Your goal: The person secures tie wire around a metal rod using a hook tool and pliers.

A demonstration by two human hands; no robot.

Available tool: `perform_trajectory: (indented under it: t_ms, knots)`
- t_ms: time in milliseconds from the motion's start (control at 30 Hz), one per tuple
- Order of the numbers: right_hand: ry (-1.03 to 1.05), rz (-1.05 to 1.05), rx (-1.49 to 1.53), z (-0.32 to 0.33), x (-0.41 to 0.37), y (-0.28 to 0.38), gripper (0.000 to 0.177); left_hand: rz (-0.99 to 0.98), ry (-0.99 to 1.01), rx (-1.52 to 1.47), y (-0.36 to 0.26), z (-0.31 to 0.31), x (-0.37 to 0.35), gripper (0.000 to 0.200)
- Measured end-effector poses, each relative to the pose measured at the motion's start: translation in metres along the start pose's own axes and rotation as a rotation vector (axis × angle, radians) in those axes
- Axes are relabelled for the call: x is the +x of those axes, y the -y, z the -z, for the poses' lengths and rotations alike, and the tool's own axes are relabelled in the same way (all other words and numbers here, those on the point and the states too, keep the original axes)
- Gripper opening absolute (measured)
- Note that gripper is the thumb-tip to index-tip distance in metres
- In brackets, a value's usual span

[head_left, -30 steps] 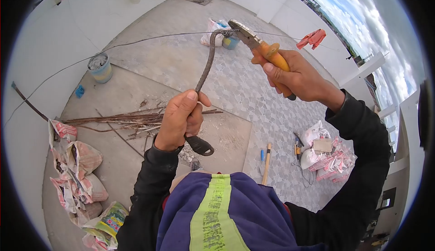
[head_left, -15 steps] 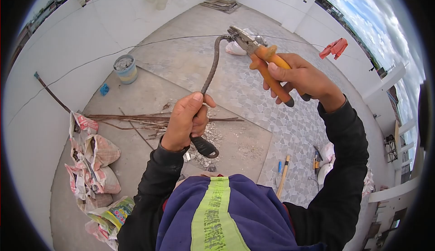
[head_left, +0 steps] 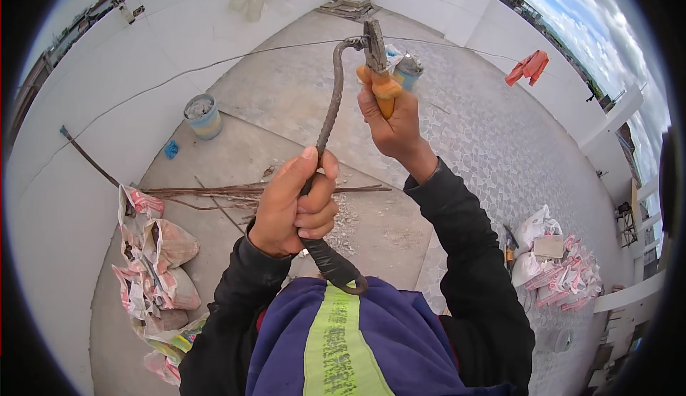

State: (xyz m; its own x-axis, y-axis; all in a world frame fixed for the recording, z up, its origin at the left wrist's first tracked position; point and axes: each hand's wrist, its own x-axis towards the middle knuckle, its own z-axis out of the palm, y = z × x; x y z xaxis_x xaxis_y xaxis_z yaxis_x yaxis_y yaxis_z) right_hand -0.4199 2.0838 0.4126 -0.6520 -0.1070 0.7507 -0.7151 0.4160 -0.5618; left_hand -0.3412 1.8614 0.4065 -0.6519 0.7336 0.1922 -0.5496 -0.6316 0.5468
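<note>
In the head view my left hand (head_left: 294,207) is closed round a bent, ribbed steel bar (head_left: 331,114). Its lower end is wrapped in black tape and finishes in a small curl in front of my vest. The bar's top bends over to the right, where a thin wire (head_left: 214,65) meets its tip. My right hand (head_left: 397,126) grips lineman's pliers (head_left: 376,57) with orange handles, held nearly upright. The jaws sit right beside the bar's bent tip and the wire; most of the handles are hidden in my fist.
Rusty rods (head_left: 236,190) and rubble lie on the floor below. Filled sacks (head_left: 171,246) line the left wall, more sacks (head_left: 564,274) lie right. A bucket of debris (head_left: 203,116) and another bucket (head_left: 408,72) stand farther off. A red cloth (head_left: 527,67) hangs on the wire.
My right hand has swung left and turned the pliers from slanted to nearly upright, its fingers closing in. The bar's taped end has shifted down and right.
</note>
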Motion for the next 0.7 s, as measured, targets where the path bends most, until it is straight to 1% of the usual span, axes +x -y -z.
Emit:
perform_trajectory:
  t_ms: [33,67,100,133,167,200,267,333,400,433,467,533,567,600,667,700]
  knots:
    - [-0.102,0.088,0.037,-0.019,0.006,-0.012,0.026,0.040,0.067,-0.113,0.003,-0.004,-0.002,0.038]
    - [-0.205,0.173,0.072,-0.037,0.013,-0.023,0.024,0.053,0.062,-0.109,0.005,-0.011,-0.003,0.038]
    - [-0.221,0.165,0.075,-0.054,0.019,-0.033,0.024,0.044,0.088,-0.186,0.007,-0.020,-0.005,0.038]
    - [-0.297,0.198,0.127,-0.071,0.027,-0.041,0.023,0.025,0.114,-0.258,0.008,-0.027,-0.006,0.037]
    - [-0.367,0.232,0.190,-0.083,0.031,-0.041,0.022,-0.019,0.037,-0.211,0.007,-0.033,-0.003,0.036]
    - [-0.370,0.230,0.216,-0.090,0.029,-0.040,0.022,-0.029,0.018,-0.196,0.001,-0.030,0.000,0.036]
    - [-0.337,0.148,0.303,-0.094,0.029,-0.032,0.023,-0.016,-0.051,-0.105,-0.010,-0.014,0.005,0.035]
    - [-0.352,0.127,0.373,-0.092,0.021,-0.026,0.024,0.009,-0.028,-0.075,-0.013,0.009,0.001,0.036]
    - [-0.319,0.134,0.347,-0.086,0.009,-0.033,0.025,-0.035,-0.163,0.214,-0.007,0.022,-0.008,0.038]
    - [-0.249,0.020,0.411,-0.080,-0.002,-0.030,0.026,-0.060,-0.203,0.252,-0.001,0.023,-0.008,0.039]
    - [-0.256,0.023,0.414,-0.078,-0.011,-0.030,0.026,-0.057,-0.202,0.260,0.005,0.028,-0.006,0.039]
    - [-0.320,-0.007,0.462,-0.080,-0.031,-0.031,0.028,-0.175,-0.247,0.493,0.017,0.046,-0.005,0.037]
    - [-0.361,-0.024,0.486,-0.077,-0.040,-0.021,0.026,-0.168,-0.214,0.404,0.020,0.053,-0.004,0.036]
    - [-0.368,-0.030,0.478,-0.076,-0.054,-0.016,0.026,-0.158,-0.210,0.400,0.023,0.060,-0.004,0.036]
    - [-0.371,-0.276,0.472,-0.071,-0.081,-0.006,0.027,-0.060,0.006,0.092,0.026,0.071,-0.004,0.034]
    - [-0.371,-0.279,0.469,-0.068,-0.096,-0.003,0.027,-0.058,0.006,0.089,0.026,0.072,-0.004,0.034]
